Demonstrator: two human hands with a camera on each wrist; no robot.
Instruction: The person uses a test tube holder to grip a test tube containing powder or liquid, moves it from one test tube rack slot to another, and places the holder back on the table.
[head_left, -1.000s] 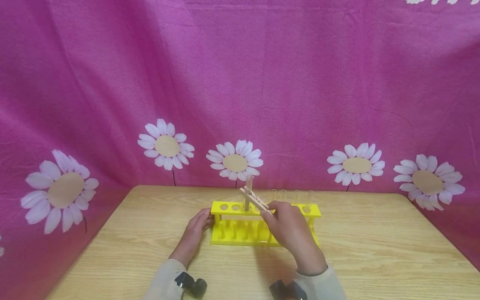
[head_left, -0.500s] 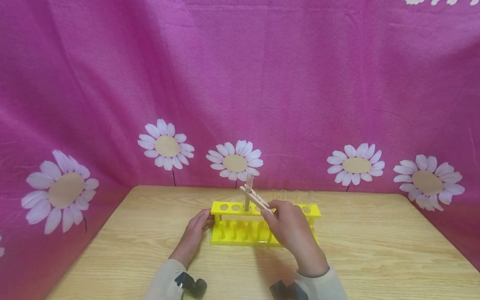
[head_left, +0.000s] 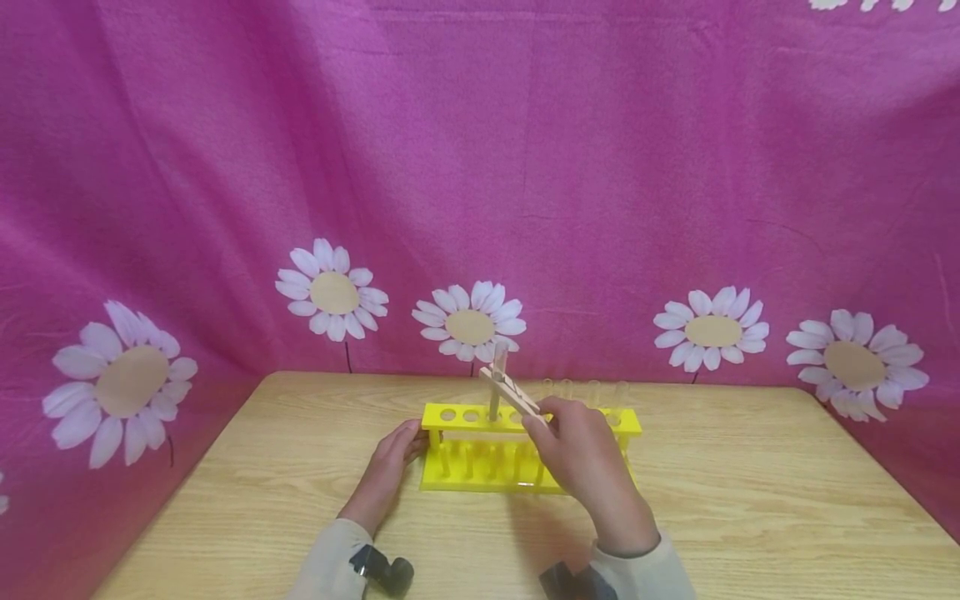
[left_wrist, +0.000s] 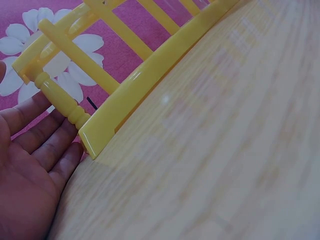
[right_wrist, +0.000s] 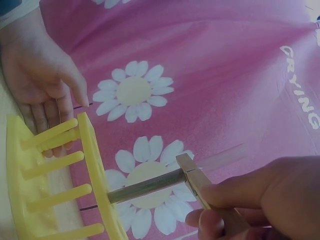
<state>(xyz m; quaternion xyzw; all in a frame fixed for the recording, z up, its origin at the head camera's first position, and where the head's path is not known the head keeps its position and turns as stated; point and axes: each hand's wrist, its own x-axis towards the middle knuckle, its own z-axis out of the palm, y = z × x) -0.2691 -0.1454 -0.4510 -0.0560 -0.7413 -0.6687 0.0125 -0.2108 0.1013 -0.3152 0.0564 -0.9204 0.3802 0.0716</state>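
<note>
A yellow test tube rack point(head_left: 465, 484) stands on the table in the head view. My left hand point(head_left: 393, 454) rests at its left end, and in the left wrist view the outstretched fingers point(left_wrist: 52, 145) lie against the end post. My right hand point(head_left: 581, 442) grips a wooden test tube holder point(head_left: 512, 394). The holder's jaws clamp a glass test tube point(right_wrist: 145, 186), which stands at a hole in the rack's top bar point(right_wrist: 95, 165). The tube looks darker below the clamp and clear above it.
Several clear test tubes point(head_left: 621, 396) stand at the right part of the rack, partly behind my right hand. Upright pegs point(right_wrist: 60, 165) line the rack's base. A pink cloth with white daisies point(head_left: 585, 208) hangs behind the wooden table point(head_left: 750, 500).
The holder and the clamped test tube have risen slightly. My right hand shifts only a little; the left hand and the rack have stayed in place.
</note>
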